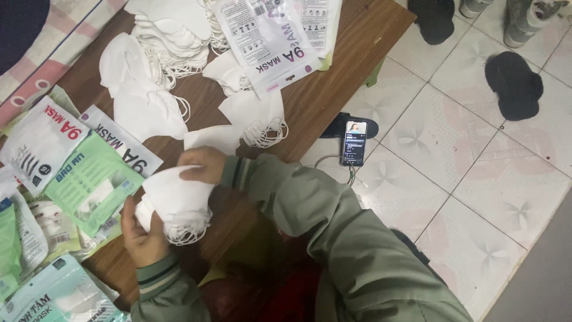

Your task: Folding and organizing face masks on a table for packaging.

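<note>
A: Obs. 1, hands. What does each one have?

B: Left hand [142,234] curled around the near end of a stack of white masks [177,203], fingers closed on it. Right hand [202,165] lies on top of the same stack, fingers bent down over its far edge. Both sleeves grey-green with striped cuffs.

A: Stack position?

B: Held just above the brown wooden surface [325,89], near its front edge, ear loops hanging below the stack.

A: Surroundings?

B: Loose white masks [143,95] spread across the surface beyond the hands; a smaller pile [255,116] just right of them. Printed mask packets [269,42] at the far end, more packets, green and white [89,179], to the left. On the tiled floor [476,179], a lit phone [353,143] with a cable, beside the surface; dark slippers [513,84] well apart.
</note>
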